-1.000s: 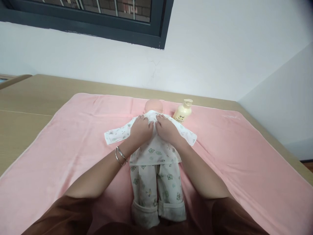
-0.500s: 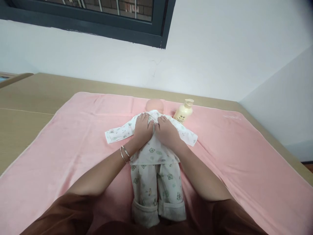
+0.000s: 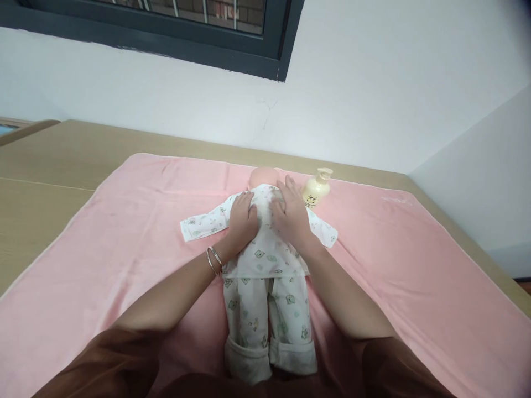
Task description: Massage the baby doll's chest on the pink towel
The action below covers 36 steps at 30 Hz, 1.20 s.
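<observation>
A baby doll lies on the pink blanket (image 3: 145, 221), its bald head (image 3: 264, 175) at the far end and its face not in view. It wears a white printed shirt (image 3: 265, 257) and matching trousers (image 3: 249, 309) with folded cuffs. My left hand (image 3: 244, 221), open, rests flat on the upper left of the shirt. Over the shirt's upper right is my right hand (image 3: 292, 218), fingers spread and holding nothing; whether its palm touches the cloth I cannot tell. Both shirt sleeves stretch outward, one to each side.
A cream pump bottle (image 3: 317, 188) stands on the blanket just right of the doll's head. The blanket covers much of a wooden table (image 3: 50, 160). Behind it rises a white wall (image 3: 352, 99) with a dark window frame (image 3: 249, 61).
My right hand has moved up and slightly right, away from the collar, and its fingers have spread. My left hand stays on the shirt. The view has shifted slightly.
</observation>
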Motion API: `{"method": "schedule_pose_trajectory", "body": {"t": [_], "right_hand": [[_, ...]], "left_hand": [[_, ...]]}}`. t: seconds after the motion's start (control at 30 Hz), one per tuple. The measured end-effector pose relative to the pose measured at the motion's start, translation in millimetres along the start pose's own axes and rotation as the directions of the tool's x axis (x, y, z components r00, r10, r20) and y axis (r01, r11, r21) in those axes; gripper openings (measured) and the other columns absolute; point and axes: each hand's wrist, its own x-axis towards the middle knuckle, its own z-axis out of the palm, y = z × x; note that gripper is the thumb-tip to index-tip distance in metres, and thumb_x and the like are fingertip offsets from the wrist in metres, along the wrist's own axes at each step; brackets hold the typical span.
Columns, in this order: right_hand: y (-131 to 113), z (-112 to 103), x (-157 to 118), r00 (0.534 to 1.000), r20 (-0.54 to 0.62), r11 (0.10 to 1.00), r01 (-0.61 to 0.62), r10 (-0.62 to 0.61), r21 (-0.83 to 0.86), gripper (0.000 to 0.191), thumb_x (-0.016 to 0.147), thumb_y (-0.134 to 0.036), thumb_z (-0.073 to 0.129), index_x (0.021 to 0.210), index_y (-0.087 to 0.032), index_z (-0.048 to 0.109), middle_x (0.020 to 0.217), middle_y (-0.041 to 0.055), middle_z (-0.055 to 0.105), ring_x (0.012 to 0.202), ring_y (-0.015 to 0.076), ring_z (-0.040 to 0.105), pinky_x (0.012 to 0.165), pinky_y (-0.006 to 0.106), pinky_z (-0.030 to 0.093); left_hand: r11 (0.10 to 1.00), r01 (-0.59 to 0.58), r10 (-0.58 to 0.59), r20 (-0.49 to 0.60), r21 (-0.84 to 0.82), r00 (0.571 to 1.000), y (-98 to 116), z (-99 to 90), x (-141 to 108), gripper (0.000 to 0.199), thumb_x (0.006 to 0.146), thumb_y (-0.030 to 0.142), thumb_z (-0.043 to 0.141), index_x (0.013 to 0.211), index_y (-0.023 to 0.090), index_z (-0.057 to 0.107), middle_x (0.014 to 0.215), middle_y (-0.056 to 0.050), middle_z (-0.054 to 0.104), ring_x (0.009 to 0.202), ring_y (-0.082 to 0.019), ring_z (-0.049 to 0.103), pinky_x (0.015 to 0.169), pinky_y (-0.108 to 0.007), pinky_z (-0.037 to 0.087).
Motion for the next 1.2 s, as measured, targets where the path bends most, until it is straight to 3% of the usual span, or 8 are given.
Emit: {"method": "schedule_pose_trajectory", "body": {"t": [0.13, 0.37, 0.53, 0.77, 0.93, 1.0, 1.1, 1.2], "right_hand": [[-3.0, 12.9, -1.7, 0.987, 0.161, 0.993, -0.002, 0.021, -0.115, 0.055, 0.100, -0.034, 0.033, 0.149, -0.010, 0.040, 0.160, 0.0181, 0.031, 0.151, 0.0355, 0.020, 0.120, 0.060, 0.021], [-8.8, 2.6, -3.3, 0.997, 0.070, 0.994, -0.012, 0.020, -0.107, 0.056, 0.100, -0.033, 0.032, 0.151, -0.009, 0.036, 0.162, 0.0178, 0.024, 0.153, 0.0326, 0.016, 0.122, 0.055, 0.021], [-6.3, 11.2, -2.9, 0.973, 0.224, 0.989, -0.022, 0.055, -0.144, 0.056, 0.101, -0.037, 0.032, 0.150, -0.010, 0.039, 0.161, 0.0181, 0.028, 0.151, 0.0371, 0.021, 0.120, 0.063, 0.018], [-7.8, 2.5, -3.2, 1.000, 0.005, 1.000, -0.024, 0.024, -0.004, 0.061, 0.099, -0.032, 0.031, 0.154, -0.007, 0.026, 0.162, 0.0165, 0.027, 0.153, 0.0261, 0.019, 0.125, 0.050, 0.020], [0.0, 18.7, -1.7, 0.979, 0.203, 0.986, 0.044, -0.011, -0.159, 0.061, 0.102, -0.036, 0.028, 0.152, -0.002, 0.032, 0.160, 0.0212, 0.028, 0.151, 0.0341, 0.021, 0.122, 0.056, 0.020], [1.5, 20.3, -0.7, 0.972, 0.233, 0.982, 0.050, -0.006, -0.184, 0.061, 0.102, -0.036, 0.028, 0.152, -0.001, 0.031, 0.161, 0.0214, 0.026, 0.152, 0.0346, 0.020, 0.122, 0.056, 0.020], [-0.2, 10.9, 0.7, 0.971, 0.238, 0.990, 0.058, -0.026, -0.126, 0.056, 0.101, -0.028, 0.026, 0.150, -0.005, 0.039, 0.159, 0.0163, 0.034, 0.150, 0.0309, 0.028, 0.123, 0.052, 0.022], [-3.3, -8.1, 1.3, 0.986, 0.161, 0.999, 0.038, -0.039, 0.005, 0.053, 0.101, -0.025, 0.023, 0.147, -0.014, 0.047, 0.145, 0.0076, 0.055, 0.140, 0.0244, 0.046, 0.125, 0.047, 0.023]], "left_hand": [[1.000, -0.010, 0.010, 0.003, 0.011, 1.000, 0.1, -0.3, -0.1, 0.045, 0.092, 0.020, 0.035, 0.128, 0.012, 0.060, 0.139, -0.014, 0.061, 0.135, -0.025, 0.051, 0.120, -0.051, 0.038], [0.999, -0.017, 0.017, 0.005, 0.028, 1.000, 0.0, 0.2, 0.6, 0.045, 0.096, 0.022, 0.032, 0.128, 0.011, 0.060, 0.138, -0.014, 0.061, 0.136, -0.024, 0.051, 0.120, -0.049, 0.037], [0.999, -0.019, 0.019, 0.001, 0.035, 1.000, 0.7, 0.5, 0.9, 0.044, 0.097, 0.024, 0.031, 0.126, 0.010, 0.061, 0.136, -0.015, 0.063, 0.133, -0.025, 0.053, 0.119, -0.051, 0.038], [0.999, -0.028, 0.028, -0.009, 0.024, 1.000, 0.1, 0.6, 0.4, 0.044, 0.097, 0.025, 0.030, 0.125, 0.012, 0.061, 0.135, -0.014, 0.064, 0.132, -0.025, 0.054, 0.119, -0.049, 0.038], [0.998, -0.036, 0.037, -0.007, 0.043, 0.999, -1.7, 1.7, 1.5, 0.044, 0.094, 0.021, 0.032, 0.124, 0.012, 0.063, 0.135, -0.014, 0.064, 0.133, -0.025, 0.054, 0.118, -0.051, 0.039], [0.999, -0.037, 0.037, -0.001, 0.036, 0.999, -2.8, 1.7, 2.8, 0.044, 0.093, 0.019, 0.033, 0.124, 0.013, 0.064, 0.135, -0.013, 0.064, 0.133, -0.025, 0.054, 0.119, -0.051, 0.039], [1.000, -0.005, 0.005, 0.010, -0.018, 1.000, -3.2, -0.3, 4.6, 0.045, 0.092, 0.019, 0.035, 0.124, 0.013, 0.065, 0.137, -0.012, 0.063, 0.134, -0.024, 0.053, 0.120, -0.050, 0.038], [0.990, 0.073, -0.074, -0.003, -0.121, 0.997, 1.2, -5.8, 5.3, 0.044, 0.093, 0.022, 0.036, 0.124, 0.013, 0.066, 0.137, -0.012, 0.063, 0.133, -0.024, 0.055, 0.119, -0.048, 0.039]]}}
